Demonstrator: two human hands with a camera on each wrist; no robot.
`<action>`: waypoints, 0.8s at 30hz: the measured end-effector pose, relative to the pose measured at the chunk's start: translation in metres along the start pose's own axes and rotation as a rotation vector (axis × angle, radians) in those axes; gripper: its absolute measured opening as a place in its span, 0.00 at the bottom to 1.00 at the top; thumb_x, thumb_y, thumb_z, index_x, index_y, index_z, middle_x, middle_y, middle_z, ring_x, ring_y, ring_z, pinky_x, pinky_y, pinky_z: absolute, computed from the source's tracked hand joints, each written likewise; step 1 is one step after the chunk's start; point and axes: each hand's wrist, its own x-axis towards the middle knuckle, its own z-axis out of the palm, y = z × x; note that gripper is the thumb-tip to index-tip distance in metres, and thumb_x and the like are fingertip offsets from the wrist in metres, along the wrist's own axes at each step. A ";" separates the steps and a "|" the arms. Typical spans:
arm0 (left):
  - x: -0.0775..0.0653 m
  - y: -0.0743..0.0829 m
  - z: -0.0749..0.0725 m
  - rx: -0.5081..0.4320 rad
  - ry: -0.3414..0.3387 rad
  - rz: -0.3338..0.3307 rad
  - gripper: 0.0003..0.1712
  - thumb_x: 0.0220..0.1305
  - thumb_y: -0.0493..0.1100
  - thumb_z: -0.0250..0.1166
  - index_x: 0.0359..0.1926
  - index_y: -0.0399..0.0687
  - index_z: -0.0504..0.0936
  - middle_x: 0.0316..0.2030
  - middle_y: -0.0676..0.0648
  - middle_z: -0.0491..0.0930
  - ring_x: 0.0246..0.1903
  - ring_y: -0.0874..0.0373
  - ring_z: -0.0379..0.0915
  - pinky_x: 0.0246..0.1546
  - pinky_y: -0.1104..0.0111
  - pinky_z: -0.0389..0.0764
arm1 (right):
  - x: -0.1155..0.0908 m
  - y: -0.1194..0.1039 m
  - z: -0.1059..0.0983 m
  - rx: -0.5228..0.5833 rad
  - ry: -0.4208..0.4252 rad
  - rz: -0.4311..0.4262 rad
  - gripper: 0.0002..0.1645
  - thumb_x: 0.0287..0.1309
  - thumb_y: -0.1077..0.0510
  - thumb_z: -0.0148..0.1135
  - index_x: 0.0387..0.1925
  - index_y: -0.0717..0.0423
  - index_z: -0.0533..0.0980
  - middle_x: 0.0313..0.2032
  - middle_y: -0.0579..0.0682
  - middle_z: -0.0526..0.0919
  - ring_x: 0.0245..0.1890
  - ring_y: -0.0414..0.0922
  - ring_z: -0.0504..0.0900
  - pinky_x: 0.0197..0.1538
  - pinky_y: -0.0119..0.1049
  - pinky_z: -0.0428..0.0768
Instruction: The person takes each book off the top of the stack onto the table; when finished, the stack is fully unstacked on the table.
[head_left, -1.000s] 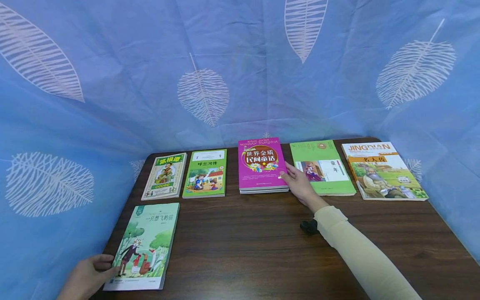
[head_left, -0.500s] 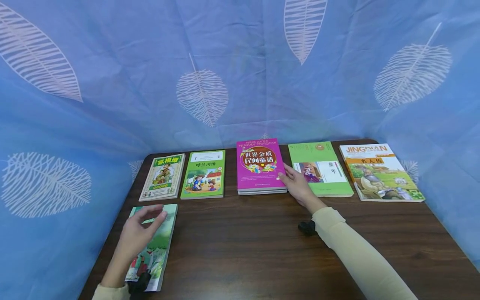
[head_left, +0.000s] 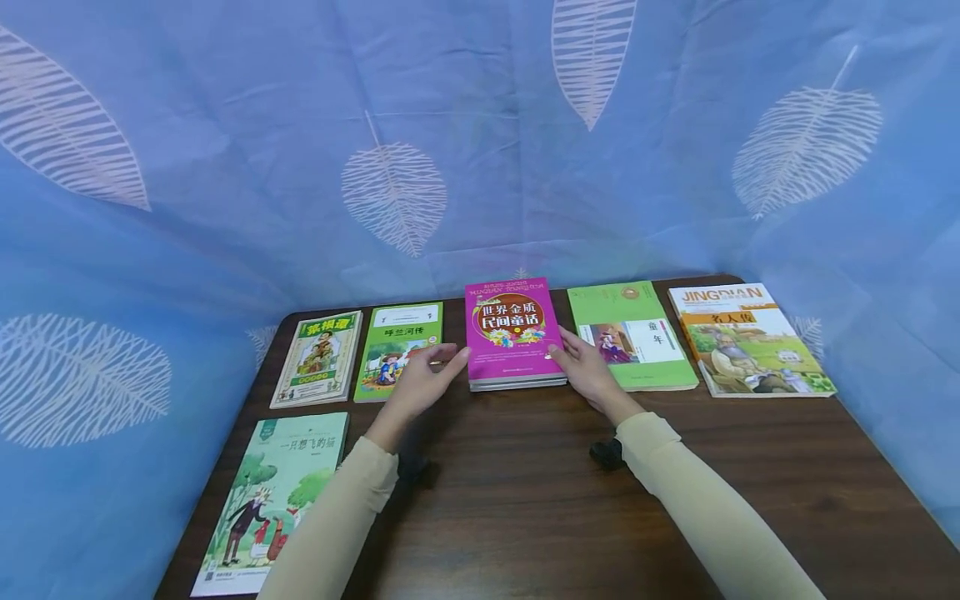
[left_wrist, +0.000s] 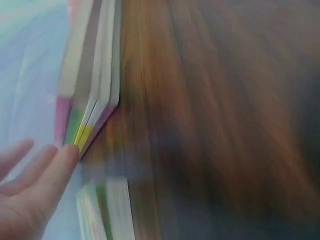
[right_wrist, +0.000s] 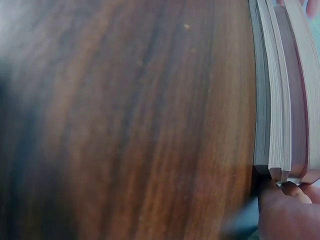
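Note:
A stack of several books (head_left: 510, 333), the top one with a magenta cover, lies at the back middle of the table. My right hand (head_left: 592, 373) grips its right side near the front corner, thumb at the cover's edge. The right wrist view shows fingers and thumb (right_wrist: 287, 215) at the ends of the page blocks (right_wrist: 280, 100). My left hand (head_left: 422, 382) is by the stack's left side, fingers loosely bent, thumb tip close to the cover. In the left wrist view its fingers (left_wrist: 50, 175) reach the stack's corner (left_wrist: 82, 120); whether they touch is unclear.
To the left lie a green book (head_left: 400, 346) partly behind my left hand, a cream-and-green book (head_left: 318, 358), and a pale green book (head_left: 277, 492) partly under my left sleeve. At right are another green book (head_left: 630, 333) and a white-and-orange book (head_left: 750, 337). Blue curtains (head_left: 465, 167) border the dark table (head_left: 555, 517).
My left hand has moved from the pale green book at the front left, up and right, to the stack's left side. My right hand has stayed at the stack.

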 end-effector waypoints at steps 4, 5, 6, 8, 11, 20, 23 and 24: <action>0.025 0.007 0.017 0.060 -0.007 -0.058 0.48 0.69 0.72 0.62 0.72 0.39 0.73 0.68 0.38 0.78 0.67 0.44 0.77 0.68 0.48 0.79 | 0.000 -0.002 0.002 0.002 -0.002 0.002 0.40 0.82 0.42 0.48 0.85 0.46 0.51 0.82 0.59 0.59 0.82 0.57 0.60 0.78 0.51 0.68; 0.030 0.008 0.020 0.075 -0.006 -0.075 0.49 0.69 0.73 0.61 0.73 0.38 0.73 0.67 0.38 0.79 0.66 0.44 0.77 0.67 0.48 0.79 | 0.000 -0.003 0.003 0.007 -0.003 0.005 0.40 0.82 0.42 0.48 0.85 0.46 0.51 0.82 0.58 0.59 0.82 0.57 0.60 0.78 0.51 0.68; 0.034 0.009 0.023 0.091 -0.006 -0.090 0.50 0.68 0.74 0.62 0.73 0.37 0.72 0.66 0.37 0.79 0.65 0.44 0.78 0.66 0.48 0.80 | 0.000 -0.003 0.004 0.012 -0.006 0.006 0.40 0.82 0.42 0.48 0.85 0.46 0.51 0.82 0.59 0.59 0.82 0.57 0.60 0.78 0.51 0.69; 0.042 0.009 0.028 0.120 -0.002 -0.114 0.51 0.67 0.74 0.62 0.71 0.36 0.73 0.63 0.37 0.81 0.61 0.45 0.80 0.63 0.48 0.82 | -0.001 -0.004 0.005 0.020 -0.009 0.012 0.39 0.82 0.43 0.48 0.85 0.47 0.51 0.82 0.59 0.59 0.82 0.56 0.60 0.78 0.51 0.69; 0.050 0.009 0.033 0.148 0.010 -0.135 0.48 0.66 0.72 0.65 0.66 0.34 0.76 0.56 0.37 0.84 0.53 0.47 0.82 0.58 0.51 0.84 | -0.002 -0.005 0.007 0.031 -0.008 0.024 0.39 0.82 0.43 0.48 0.85 0.47 0.51 0.81 0.59 0.60 0.81 0.56 0.61 0.77 0.51 0.69; 0.059 0.009 0.041 0.185 0.023 -0.127 0.34 0.68 0.61 0.71 0.56 0.35 0.82 0.44 0.39 0.87 0.38 0.53 0.82 0.43 0.60 0.85 | -0.004 -0.007 0.006 0.012 0.005 0.026 0.36 0.84 0.43 0.43 0.85 0.46 0.52 0.81 0.58 0.61 0.81 0.56 0.61 0.80 0.52 0.66; 0.058 0.010 0.039 0.169 0.016 -0.129 0.33 0.69 0.60 0.70 0.56 0.34 0.81 0.44 0.38 0.86 0.37 0.53 0.81 0.42 0.61 0.84 | -0.005 -0.007 0.004 -0.027 0.030 0.017 0.35 0.85 0.44 0.39 0.84 0.47 0.53 0.81 0.59 0.61 0.82 0.58 0.58 0.81 0.54 0.62; 0.058 0.011 0.038 0.165 0.013 -0.133 0.33 0.69 0.59 0.70 0.57 0.34 0.81 0.45 0.38 0.86 0.37 0.53 0.81 0.41 0.62 0.84 | -0.005 -0.007 0.003 -0.042 0.036 0.015 0.35 0.85 0.43 0.38 0.84 0.47 0.53 0.81 0.59 0.60 0.82 0.58 0.58 0.82 0.54 0.61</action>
